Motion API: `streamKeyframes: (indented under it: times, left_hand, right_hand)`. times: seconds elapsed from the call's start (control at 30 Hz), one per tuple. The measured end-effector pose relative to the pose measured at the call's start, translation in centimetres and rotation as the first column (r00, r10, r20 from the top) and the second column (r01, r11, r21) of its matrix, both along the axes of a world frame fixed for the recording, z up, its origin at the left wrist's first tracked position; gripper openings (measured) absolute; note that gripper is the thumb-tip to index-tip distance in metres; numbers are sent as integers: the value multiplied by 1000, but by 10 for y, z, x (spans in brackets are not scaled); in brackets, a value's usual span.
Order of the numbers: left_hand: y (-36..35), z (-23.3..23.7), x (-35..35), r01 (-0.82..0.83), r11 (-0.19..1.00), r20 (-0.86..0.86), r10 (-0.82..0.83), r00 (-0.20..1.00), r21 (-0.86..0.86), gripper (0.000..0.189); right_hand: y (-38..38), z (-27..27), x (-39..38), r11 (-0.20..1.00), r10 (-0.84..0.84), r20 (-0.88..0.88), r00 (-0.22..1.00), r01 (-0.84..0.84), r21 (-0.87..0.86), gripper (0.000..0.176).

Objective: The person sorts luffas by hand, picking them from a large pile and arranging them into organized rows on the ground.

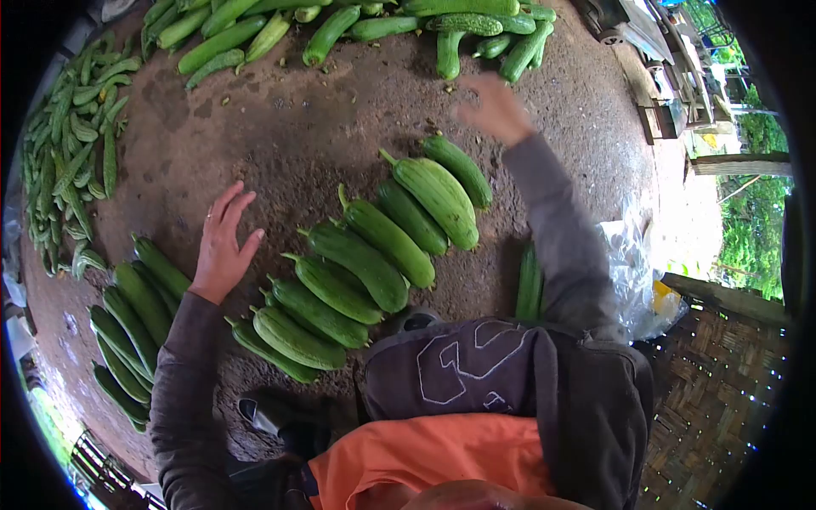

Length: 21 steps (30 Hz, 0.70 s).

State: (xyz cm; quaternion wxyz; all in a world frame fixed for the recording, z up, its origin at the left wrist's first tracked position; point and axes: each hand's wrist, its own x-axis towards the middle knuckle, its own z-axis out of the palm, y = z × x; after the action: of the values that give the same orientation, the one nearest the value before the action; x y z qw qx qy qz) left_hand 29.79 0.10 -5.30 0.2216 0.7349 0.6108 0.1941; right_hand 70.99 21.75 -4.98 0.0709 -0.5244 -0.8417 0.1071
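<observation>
A diagonal row of several large green gourds (357,264) lies side by side on the dirt floor. My left hand (224,248) is held above the floor between that row and a smaller group of gourds (132,323) at the left; its fingers are apart and it holds nothing. Reaching forward, my right hand (493,109) is blurred, with nothing visible in it. It is nearest to the gourds of the far pile (463,25) and beyond the upper end of the row. A single gourd (529,285) lies beside my right sleeve, partly hidden.
Many thin, bumpy green gourds (76,144) are heaped at the far left. Clear plastic bags (633,285) lie at the right, near a woven bamboo panel (722,399). Wooden items (642,85) stand at the upper right. My shoe (259,415) is below the row.
</observation>
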Motion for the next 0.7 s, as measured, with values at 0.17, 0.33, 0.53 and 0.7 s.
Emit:
streamKeyframes:
  times: [0.17,0.33,0.53,0.7]
  left_hand:
    - [16,16,6,17,1000,-47,-16,999,14,55]
    - [12,13,-1,-25,1000,-54,26,998,17,55]
    - [-10,-1,-17,-146,989,10,146,989,-31,53]
    - [-15,-10,-25,-227,973,159,230,960,-41,50]
  right_hand:
    - [168,-24,4,703,-328,213,920,88,706,52]
    - [234,-71,8,671,-446,397,802,6,742,44]
    - [200,-32,-4,747,-487,423,764,114,655,36]
    - [129,-19,-19,781,-295,155,943,144,607,51]
